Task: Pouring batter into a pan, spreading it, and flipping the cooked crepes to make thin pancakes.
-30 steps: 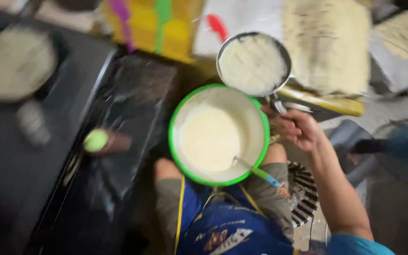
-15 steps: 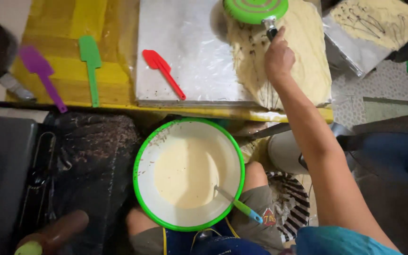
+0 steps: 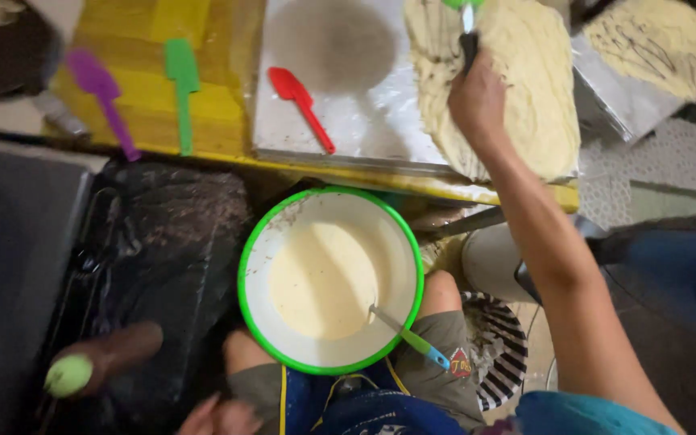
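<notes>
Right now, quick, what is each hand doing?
Right hand: closed around the dark pan handle, over the flat crepe.
Left hand: only partly in view at the bottom edge, blurred; cannot be told.

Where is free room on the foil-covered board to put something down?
The foil board is bare between the red spatula and the flat crepe, and left of the spatula's handle. The right part is crowded: the crepe covers it and the right hand holds a pan handle there.

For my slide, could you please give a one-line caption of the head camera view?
Right hand grips a dark pan handle over thin pale crepes; a green-rimmed bowl of batter sits below.
</notes>
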